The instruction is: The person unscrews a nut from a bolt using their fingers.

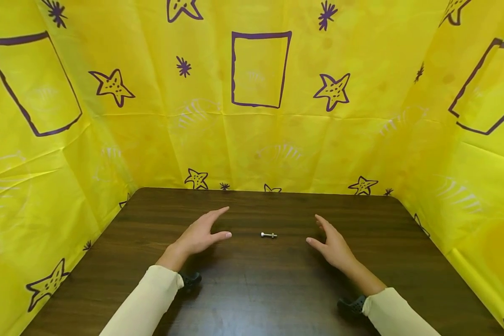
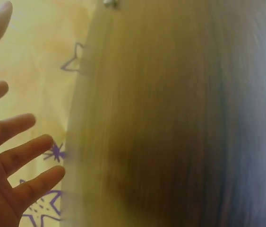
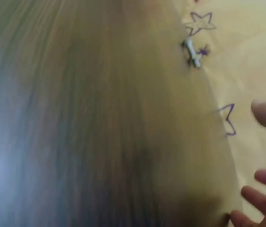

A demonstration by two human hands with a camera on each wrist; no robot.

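A small silver bolt [image 1: 269, 235] with a nut on its shank lies on the dark wooden table [image 1: 252, 289], its head toward the left. To its left my left hand [image 1: 202, 234] hovers over the table, thumb and fingers spread apart and holding nothing. On the other side, my right hand [image 1: 332, 243] is held in much the same way, fingers loosely extended and apart from the bolt. The right wrist view shows the bolt [image 3: 192, 53] near the table's far edge, slightly blurred. Only a bit of the bolt [image 2: 110, 3] shows at the top of the left wrist view.
Yellow cloth [image 1: 252, 144] with purple stars and squares hangs behind the table and along both sides. A dark band [image 1: 191, 280] sits at the left wrist and another dark band [image 1: 351, 305] at the right, beside pale sleeves [image 1: 144, 298].
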